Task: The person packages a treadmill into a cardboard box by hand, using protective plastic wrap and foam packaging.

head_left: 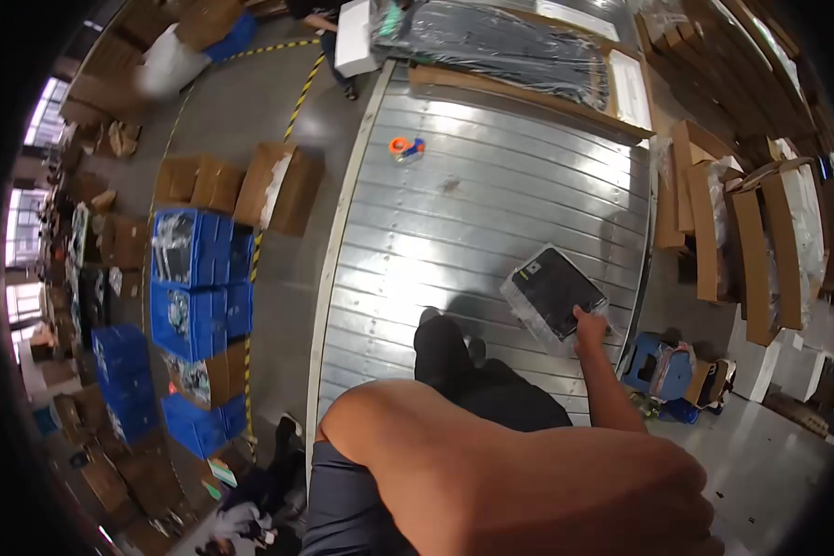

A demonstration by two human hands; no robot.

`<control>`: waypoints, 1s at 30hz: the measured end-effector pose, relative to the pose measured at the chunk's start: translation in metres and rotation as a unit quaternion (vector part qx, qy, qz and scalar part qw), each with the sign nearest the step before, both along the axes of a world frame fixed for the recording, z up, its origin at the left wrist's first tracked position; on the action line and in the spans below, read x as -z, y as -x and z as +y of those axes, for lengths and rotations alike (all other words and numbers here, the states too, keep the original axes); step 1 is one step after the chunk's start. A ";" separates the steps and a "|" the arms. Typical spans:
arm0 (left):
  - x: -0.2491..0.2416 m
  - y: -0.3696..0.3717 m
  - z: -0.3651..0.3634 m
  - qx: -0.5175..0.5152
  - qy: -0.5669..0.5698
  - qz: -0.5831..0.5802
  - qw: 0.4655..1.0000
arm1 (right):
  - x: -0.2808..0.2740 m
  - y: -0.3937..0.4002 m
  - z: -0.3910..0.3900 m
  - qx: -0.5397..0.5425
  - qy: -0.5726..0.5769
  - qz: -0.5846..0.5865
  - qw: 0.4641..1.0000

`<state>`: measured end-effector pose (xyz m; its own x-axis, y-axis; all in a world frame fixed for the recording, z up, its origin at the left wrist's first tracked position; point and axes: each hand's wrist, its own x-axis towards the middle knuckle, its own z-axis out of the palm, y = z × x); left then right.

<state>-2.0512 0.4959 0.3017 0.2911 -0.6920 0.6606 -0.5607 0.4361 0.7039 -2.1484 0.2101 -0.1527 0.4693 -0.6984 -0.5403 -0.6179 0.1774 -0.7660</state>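
My right hand (590, 330) is closed on the near edge of a flat black rectangular item in a clear plastic bag (556, 287). A small yellow mark and a pale square show on its dark face, and loose film sticks out around the edges. The item is held over a slatted metal platform (491, 204). Very close to the camera, my bent left arm crosses the bottom of the view, with my left hand (663, 486) at its right end; its fingers are hidden. Below my arms, my dark-trousered leg reaches onto the platform.
An orange and blue tape dispenser (406, 147) lies on the platform. A long plastic-wrapped item (500, 51) in cardboard spans its far end, near another person (320, 23). Blue bins (190, 320) stand left; open cartons (760, 241) stand right. Another person (259, 510) is lower left.
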 end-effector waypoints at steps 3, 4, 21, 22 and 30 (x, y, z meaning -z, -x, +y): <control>0.041 -0.095 -0.056 -0.085 0.270 -0.030 0.959 | 0.012 -0.069 -0.050 0.023 -0.002 0.006 1.000; 0.044 -0.111 -0.071 -0.156 0.305 0.063 0.937 | 0.010 -0.095 -0.065 0.018 0.023 0.038 0.999; 0.433 -0.535 -0.240 -0.423 -0.398 0.548 0.602 | 0.084 -0.688 -0.353 -0.039 0.153 0.112 0.981; 0.439 -0.534 -0.252 -0.382 -0.547 0.419 0.616 | 0.086 -0.732 -0.356 -0.048 0.114 0.120 0.985; 0.495 -0.537 -0.403 -0.484 -0.341 0.729 0.344 | 0.219 -0.994 -0.322 -0.158 -0.004 0.011 0.987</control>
